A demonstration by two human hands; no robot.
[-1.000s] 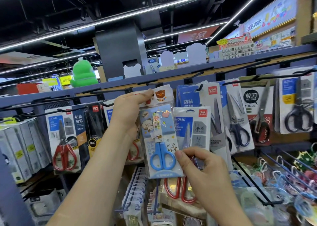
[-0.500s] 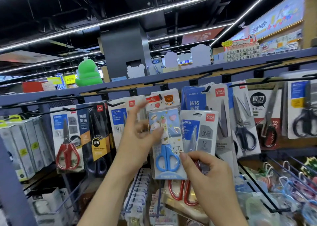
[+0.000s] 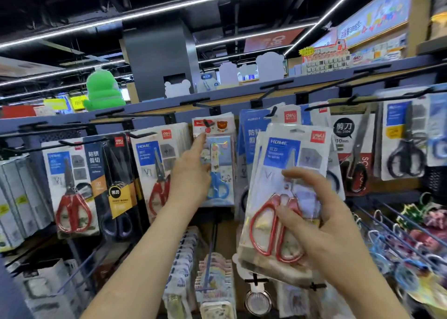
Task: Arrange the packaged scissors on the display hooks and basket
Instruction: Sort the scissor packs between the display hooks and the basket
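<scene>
My right hand grips a stack of red-handled scissors packs with a white card and blue HOME label, held up in front of the shelf. A small blue-handled children's scissors pack hangs on a black display hook at the centre. My left hand reaches up to it, index finger straight and touching the pack's upper left corner, holding nothing. Matching red-handled packs hang on the hook just left of my left hand.
More scissors packs hang along the rail: red ones and black ones at left, black-handled ones at right. Below are lower hooks with small packets and wire racks at lower right. A shelf edge runs above.
My left hand let go of the blue scissors pack, which now hangs on its hook, and points at its top. My right hand lifted the red-handled packs up and to the right.
</scene>
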